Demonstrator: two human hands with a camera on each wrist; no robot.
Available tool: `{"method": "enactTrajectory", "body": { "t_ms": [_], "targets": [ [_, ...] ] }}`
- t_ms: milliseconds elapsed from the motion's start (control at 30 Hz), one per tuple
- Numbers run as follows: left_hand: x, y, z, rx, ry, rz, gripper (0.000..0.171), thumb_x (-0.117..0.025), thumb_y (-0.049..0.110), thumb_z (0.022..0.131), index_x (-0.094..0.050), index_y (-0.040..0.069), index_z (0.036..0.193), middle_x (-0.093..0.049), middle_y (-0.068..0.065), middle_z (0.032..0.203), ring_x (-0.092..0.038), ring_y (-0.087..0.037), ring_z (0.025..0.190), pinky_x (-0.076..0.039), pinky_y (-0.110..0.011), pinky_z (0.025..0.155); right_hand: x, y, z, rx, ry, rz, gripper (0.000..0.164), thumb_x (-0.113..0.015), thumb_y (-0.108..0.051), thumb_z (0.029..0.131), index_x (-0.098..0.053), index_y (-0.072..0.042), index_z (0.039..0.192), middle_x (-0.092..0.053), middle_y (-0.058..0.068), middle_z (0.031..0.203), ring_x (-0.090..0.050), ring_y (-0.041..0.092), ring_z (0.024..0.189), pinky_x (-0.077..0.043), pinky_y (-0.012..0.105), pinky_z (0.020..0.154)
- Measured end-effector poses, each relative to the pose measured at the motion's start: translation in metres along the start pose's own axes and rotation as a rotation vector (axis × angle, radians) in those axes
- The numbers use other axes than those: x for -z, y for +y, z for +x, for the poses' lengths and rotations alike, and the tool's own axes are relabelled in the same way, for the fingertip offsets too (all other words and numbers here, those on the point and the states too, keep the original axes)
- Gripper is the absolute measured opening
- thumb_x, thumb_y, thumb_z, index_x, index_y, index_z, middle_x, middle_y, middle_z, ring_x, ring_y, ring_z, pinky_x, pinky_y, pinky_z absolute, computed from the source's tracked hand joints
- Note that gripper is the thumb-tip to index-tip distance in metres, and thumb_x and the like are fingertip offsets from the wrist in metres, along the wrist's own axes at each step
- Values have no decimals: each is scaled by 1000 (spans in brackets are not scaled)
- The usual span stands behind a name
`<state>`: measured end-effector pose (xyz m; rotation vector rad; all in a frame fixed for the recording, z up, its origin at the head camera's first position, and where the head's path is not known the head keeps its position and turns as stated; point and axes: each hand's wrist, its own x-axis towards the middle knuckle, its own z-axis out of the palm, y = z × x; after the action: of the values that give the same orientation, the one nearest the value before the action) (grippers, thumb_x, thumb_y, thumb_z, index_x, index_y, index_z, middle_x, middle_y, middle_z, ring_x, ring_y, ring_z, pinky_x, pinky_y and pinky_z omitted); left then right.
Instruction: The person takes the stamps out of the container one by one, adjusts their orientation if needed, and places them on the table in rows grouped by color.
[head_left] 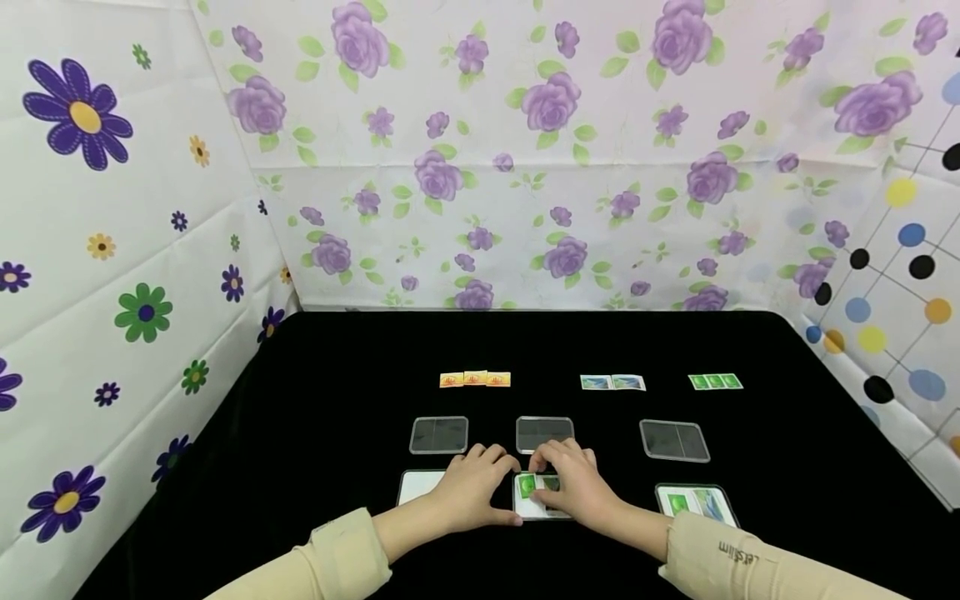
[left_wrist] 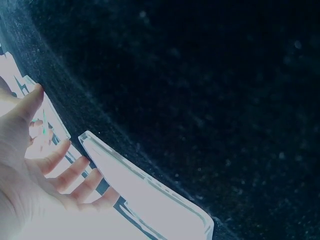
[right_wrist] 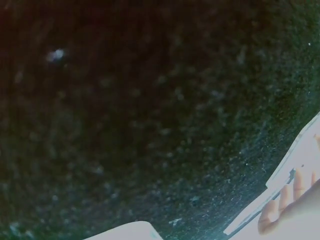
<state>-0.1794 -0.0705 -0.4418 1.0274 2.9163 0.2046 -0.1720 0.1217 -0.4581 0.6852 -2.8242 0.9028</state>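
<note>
A small clear case [head_left: 521, 507] with a white insert lies between the two hands, in the middle of the front row. My left hand [head_left: 474, 489] spans its left side, thumb at the near corner and index finger at the far corner. My right hand [head_left: 577, 486] is bent over the case from the right, its thumb and index finger pinching at a green stamp [head_left: 527, 486]. A dark patch beside the stamp is partly covered by this hand. In the left wrist view, the thumb and fingertips of the left hand [left_wrist: 50, 170] meet the case's edge.
Cases with white inserts stand left [head_left: 418, 483] and right [head_left: 723, 504]; the right one has a green and a blue stamp. Clear lids [head_left: 439, 435] form a row behind. Farther back lie orange stamps [head_left: 475, 379], blue stamps [head_left: 612, 382] and green stamps [head_left: 716, 382].
</note>
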Motion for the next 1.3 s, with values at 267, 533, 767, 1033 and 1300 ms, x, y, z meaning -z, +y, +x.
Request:
{"method": "enactTrajectory", "body": {
  "t_ms": [267, 533, 767, 1033, 1300],
  "targets": [
    [0, 0, 0, -4, 2, 5, 64, -74, 55, 71, -57, 18, 121, -58, 2, 118, -54, -18, 104, -52, -45, 82, -2, 1, 1, -17, -20, 71, 30, -81, -10, 68, -57, -20, 83, -57, -12, 75, -43, 6, 77, -24, 32, 75],
    [-1, 0, 0, -7, 5, 16, 64, -74, 55, 72, -57, 18, 121, -57, 2, 118, -54, -18, 104, -52, -46, 82, -2, 1, 2, 5, -29, 92, 32, -79, -6, 68, -57, -20, 85, -57, -14, 71, -43, 5, 75, -24, 32, 75],
    [-1, 0, 1, 1, 2, 12, 64, -74, 56, 72, -57, 19, 121, -57, 2, 118, -53, -17, 103, -52, -44, 81, 0, 1, 2, 6, -42, 109, 31, -78, -4, 69, -56, -19, 85, -57, -14, 73, -44, 6, 76, -24, 32, 75],
    [1, 1, 2, -1, 5, 11, 63, -74, 56, 72, -57, 19, 121, -57, 3, 116, -53, -16, 102, -51, -44, 81, 3, 0, 3, 27, -52, 119, 32, -78, -4, 70, -53, -18, 83, -58, -10, 78, -46, 8, 78, -24, 30, 74],
    [0, 0, 0, 8, -13, -17, 63, -74, 56, 71, -58, 20, 121, -57, 3, 117, -53, -17, 103, -51, -44, 80, -1, 0, 2, 3, -77, 132, 30, -77, -3, 70, -55, -18, 85, -59, -10, 78, -49, 7, 79, -25, 30, 74]
  ]
}}
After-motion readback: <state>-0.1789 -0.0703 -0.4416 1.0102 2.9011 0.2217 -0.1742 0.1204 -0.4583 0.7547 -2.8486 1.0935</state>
